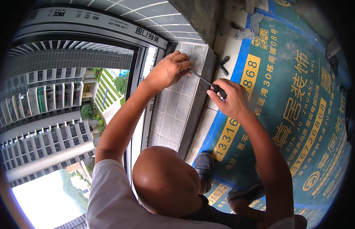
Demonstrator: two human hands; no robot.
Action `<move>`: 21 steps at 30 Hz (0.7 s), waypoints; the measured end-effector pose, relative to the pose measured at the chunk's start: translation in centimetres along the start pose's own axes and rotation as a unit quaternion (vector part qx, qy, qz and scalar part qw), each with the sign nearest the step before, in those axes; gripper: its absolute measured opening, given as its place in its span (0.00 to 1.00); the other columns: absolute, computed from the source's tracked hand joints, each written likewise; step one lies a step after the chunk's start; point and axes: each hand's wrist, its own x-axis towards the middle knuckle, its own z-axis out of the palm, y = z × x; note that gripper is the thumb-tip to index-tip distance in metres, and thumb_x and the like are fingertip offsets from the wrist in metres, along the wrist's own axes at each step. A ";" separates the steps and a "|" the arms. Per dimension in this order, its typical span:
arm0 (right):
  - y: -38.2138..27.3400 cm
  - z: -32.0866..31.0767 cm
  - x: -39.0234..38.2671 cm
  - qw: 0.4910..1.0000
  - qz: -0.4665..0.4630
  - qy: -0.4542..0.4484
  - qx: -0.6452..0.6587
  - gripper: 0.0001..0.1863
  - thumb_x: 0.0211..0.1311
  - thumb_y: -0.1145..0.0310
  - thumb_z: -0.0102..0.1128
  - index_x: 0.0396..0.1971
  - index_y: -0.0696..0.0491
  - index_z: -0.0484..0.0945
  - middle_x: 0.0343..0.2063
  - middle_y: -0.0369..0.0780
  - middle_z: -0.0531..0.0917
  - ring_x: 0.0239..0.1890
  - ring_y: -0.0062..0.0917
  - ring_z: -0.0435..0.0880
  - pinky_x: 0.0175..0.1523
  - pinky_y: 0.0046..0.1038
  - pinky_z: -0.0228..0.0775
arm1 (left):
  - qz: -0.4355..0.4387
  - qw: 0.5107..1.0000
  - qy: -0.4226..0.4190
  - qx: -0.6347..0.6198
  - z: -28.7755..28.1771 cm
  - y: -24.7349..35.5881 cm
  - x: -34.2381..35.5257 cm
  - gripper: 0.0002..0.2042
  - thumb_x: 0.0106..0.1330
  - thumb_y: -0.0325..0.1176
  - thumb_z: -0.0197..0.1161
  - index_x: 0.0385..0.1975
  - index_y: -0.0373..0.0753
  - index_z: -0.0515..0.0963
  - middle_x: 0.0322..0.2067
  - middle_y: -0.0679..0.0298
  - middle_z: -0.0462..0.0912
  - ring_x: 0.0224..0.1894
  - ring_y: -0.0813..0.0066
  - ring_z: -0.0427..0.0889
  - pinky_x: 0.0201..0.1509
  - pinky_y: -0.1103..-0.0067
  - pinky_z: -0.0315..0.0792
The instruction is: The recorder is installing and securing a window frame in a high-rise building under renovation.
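Note:
Over the grey tiled sill, both of my hands are at a slim dark tool that looks like a screwdriver (201,78), with a grey shaft and black handle. My right hand (232,100) is closed around the handle at the sill's inner edge. At the other end, my left hand (170,69) has its fingers bent together on the shaft's tip, close to the window frame. Whether these fingers also pinch something small is hidden. A black L-shaped piece (224,65) lies on the ledge beyond my right hand.
On the left, the window frame (147,82) borders an opening with buildings far below. The tiled sill (171,108) runs alongside it. Green printed protective sheeting (276,126) covers the floor at right. A grey glove or cloth (255,25) lies at the back. My shoe (203,165) is near the sill.

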 end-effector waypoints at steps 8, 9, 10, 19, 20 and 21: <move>0.1 -1.3 1.0 0.999 -0.031 0.002 -0.044 0.15 0.68 0.56 0.69 0.37 0.54 0.81 0.32 0.44 0.87 0.34 0.45 0.88 0.39 0.42 0.78 | -0.024 0.997 -0.038 -0.061 -1.2 -0.2 -0.4 0.14 0.61 0.27 0.74 0.45 0.33 0.81 0.46 0.57 0.83 0.52 0.51 0.82 0.56 0.64 0.77; 0.1 -1.3 1.1 0.998 -0.034 -0.001 -0.046 0.15 0.68 0.56 0.70 0.37 0.54 0.81 0.32 0.43 0.87 0.34 0.45 0.87 0.39 0.42 0.78 | -0.025 0.997 -0.039 -0.060 -1.2 -0.2 -0.6 0.14 0.61 0.27 0.74 0.45 0.33 0.81 0.46 0.57 0.83 0.52 0.51 0.82 0.56 0.64 0.77; 0.0 -1.2 1.1 0.998 -0.036 -0.004 -0.048 0.15 0.67 0.56 0.70 0.37 0.54 0.82 0.32 0.43 0.87 0.34 0.45 0.87 0.40 0.43 0.78 | -0.045 0.997 -0.028 -0.058 -1.2 -0.1 -0.7 0.14 0.61 0.27 0.74 0.44 0.33 0.80 0.45 0.56 0.83 0.51 0.51 0.82 0.56 0.64 0.77; -0.1 -1.3 1.3 0.998 -0.029 0.034 -0.052 0.12 0.66 0.60 0.72 0.36 0.54 0.82 0.31 0.41 0.87 0.33 0.40 0.88 0.37 0.38 0.77 | -0.034 0.998 0.055 0.000 1.3 -0.6 -0.6 0.12 0.61 0.28 0.74 0.38 0.33 0.76 0.37 0.53 0.80 0.43 0.49 0.80 0.48 0.62 0.76; -0.1 -1.1 1.5 0.998 -0.029 0.032 -0.052 0.12 0.66 0.60 0.72 0.36 0.54 0.82 0.31 0.41 0.87 0.33 0.40 0.88 0.37 0.38 0.77 | -0.028 0.996 0.082 0.011 1.4 -0.7 -0.7 0.12 0.62 0.29 0.74 0.36 0.33 0.75 0.35 0.53 0.79 0.42 0.49 0.79 0.47 0.62 0.76; -0.1 -1.0 1.7 0.998 -0.019 0.023 -0.051 0.14 0.67 0.57 0.71 0.36 0.54 0.82 0.31 0.42 0.87 0.34 0.43 0.88 0.38 0.41 0.77 | -0.029 0.996 0.082 0.011 1.6 -0.8 -0.8 0.12 0.62 0.29 0.74 0.36 0.33 0.75 0.35 0.53 0.79 0.42 0.49 0.79 0.47 0.62 0.76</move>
